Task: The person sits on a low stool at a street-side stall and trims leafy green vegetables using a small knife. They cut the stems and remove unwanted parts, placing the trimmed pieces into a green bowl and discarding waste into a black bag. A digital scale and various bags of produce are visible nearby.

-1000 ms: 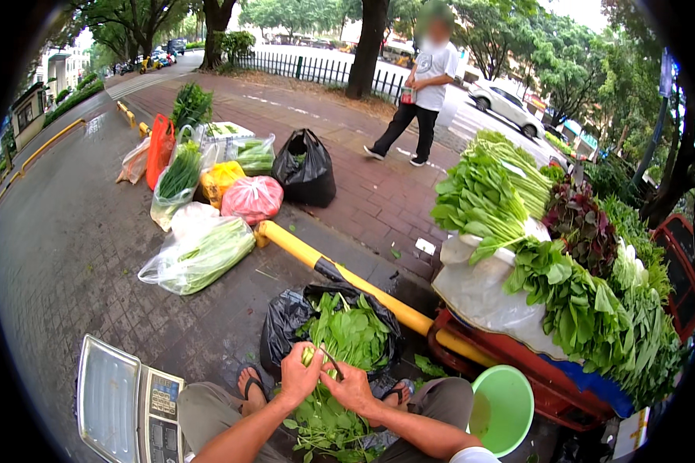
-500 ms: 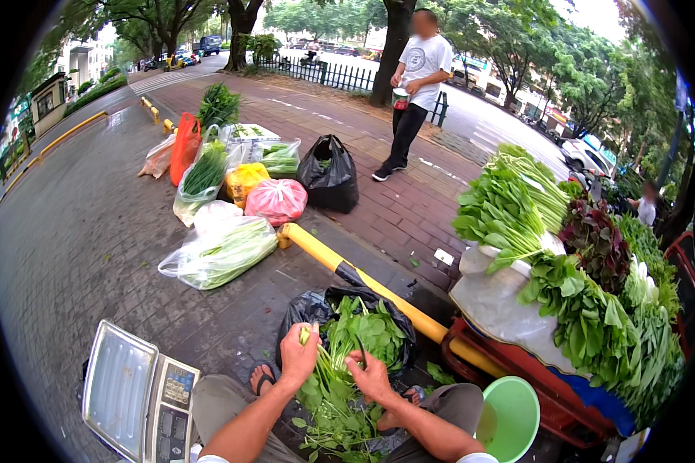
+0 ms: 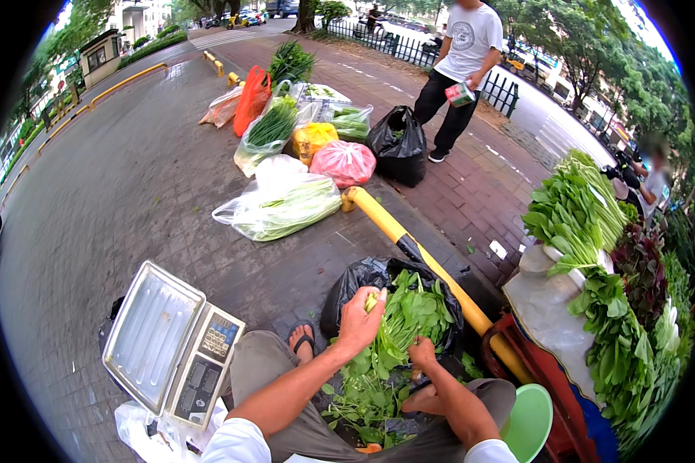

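Note:
Over an open black plastic bag (image 3: 347,279), my left hand (image 3: 361,320) is closed on light green stems, whose cut-looking ends poke out by the thumb. A bunch of leafy greens (image 3: 418,312) spreads beside it, lying across the bag. My right hand (image 3: 422,356) is closed, lower and to the right, against the stems. Its fingers hide whatever is in it. Below both hands, loose leaves and stems (image 3: 367,401) lie in a heap on the ground between my feet.
A scale (image 3: 181,343) stands at my left, a green bucket (image 3: 529,420) at my right. A yellow barrier (image 3: 374,212) runs beside the bag. Vegetables are piled on a cart (image 3: 544,370). Bagged vegetables (image 3: 282,204) sit ahead; a person (image 3: 459,73) stands behind them.
The view has shifted left and down. My right hand has moved down, away from my left hand. The person behind the bags has lowered the container they hold.

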A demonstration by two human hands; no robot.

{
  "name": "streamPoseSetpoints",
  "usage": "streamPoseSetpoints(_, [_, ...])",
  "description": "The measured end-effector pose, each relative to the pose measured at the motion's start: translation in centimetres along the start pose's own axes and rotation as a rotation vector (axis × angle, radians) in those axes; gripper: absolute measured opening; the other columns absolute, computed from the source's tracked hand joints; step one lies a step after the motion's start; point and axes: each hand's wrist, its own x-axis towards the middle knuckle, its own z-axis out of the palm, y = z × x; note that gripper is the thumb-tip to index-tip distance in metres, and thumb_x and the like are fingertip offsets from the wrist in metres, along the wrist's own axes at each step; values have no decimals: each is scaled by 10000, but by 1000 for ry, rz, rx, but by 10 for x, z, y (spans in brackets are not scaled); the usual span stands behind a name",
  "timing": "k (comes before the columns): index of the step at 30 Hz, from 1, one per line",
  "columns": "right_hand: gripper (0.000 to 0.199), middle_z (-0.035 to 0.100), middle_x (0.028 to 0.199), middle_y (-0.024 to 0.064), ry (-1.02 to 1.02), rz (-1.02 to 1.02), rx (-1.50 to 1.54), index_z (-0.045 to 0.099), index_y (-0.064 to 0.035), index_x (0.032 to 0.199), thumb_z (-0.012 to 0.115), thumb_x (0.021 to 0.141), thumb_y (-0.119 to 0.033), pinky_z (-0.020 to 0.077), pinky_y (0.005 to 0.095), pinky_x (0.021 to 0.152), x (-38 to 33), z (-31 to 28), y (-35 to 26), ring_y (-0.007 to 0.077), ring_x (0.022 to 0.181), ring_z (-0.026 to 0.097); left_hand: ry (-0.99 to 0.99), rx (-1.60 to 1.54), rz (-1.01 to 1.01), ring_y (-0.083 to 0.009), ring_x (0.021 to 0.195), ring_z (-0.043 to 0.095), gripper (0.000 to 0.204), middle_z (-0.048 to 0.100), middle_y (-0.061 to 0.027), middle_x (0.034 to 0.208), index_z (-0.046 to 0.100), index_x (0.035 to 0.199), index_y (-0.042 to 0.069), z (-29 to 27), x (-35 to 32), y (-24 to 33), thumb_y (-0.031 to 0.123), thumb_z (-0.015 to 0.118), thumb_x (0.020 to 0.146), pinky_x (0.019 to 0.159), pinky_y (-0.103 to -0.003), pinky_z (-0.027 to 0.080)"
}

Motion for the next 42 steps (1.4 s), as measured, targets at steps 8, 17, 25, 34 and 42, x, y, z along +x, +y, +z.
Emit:
streamPoseSetpoints(8, [298, 663, 833, 245, 10, 141, 71, 649, 42, 1007, 610, 748, -101, 503, 452, 694, 27, 11, 8, 368, 782, 659, -70, -94, -37, -82, 611, 589, 173, 610, -30, 655, 558, 970, 1, 1, 2, 4, 173, 575, 955, 568, -256, 456])
streamPoseSetpoints(17, [432, 659, 835, 261, 64, -90, -101, 617, 39, 1083, 691, 710, -164, 505, 458, 710, 59, 20, 9, 411, 810, 654, -122, -104, -46, -83, 587, 581, 147, 590, -21, 674, 556, 970, 0, 9, 0, -6, 146, 568, 957, 550, -247, 459])
streamPoseSetpoints(25, [706, 513, 1323, 240, -363, 29, 786, 394, 42, 1392, 673, 876, -350, 437, 442, 1004, 22, -59, -82, 337, 1205, 526, -133, -88, -32, -186, 598, 631, 216, 624, -116, 681, 571, 977, -1, 18, 4, 8, 210, 593, 938, 571, -328, 474])
streamPoseSetpoints(34, [1018, 405, 1428, 195, -626, -485, 694, 229, 38, 1466, 825, 718, -312, 248, 362, 1130, -72, -107, -150, 249, 1339, 367, -111, -66, 117, -93, 617, 583, 199, 612, -51, 675, 579, 972, 9, 31, 2, 14, 205, 597, 937, 563, -280, 458])
streamPoseSetpoints(42, [691, 642, 1076, 106, -323, -512, 485, 524, 13, 1215, 851, 661, -239, 462, 361, 914, -95, -85, -159, 210, 999, 611, -152, -32, 95, -132, 608, 596, 211, 617, -69, 661, 592, 970, 14, 28, -2, 24, 222, 598, 933, 575, -309, 465])
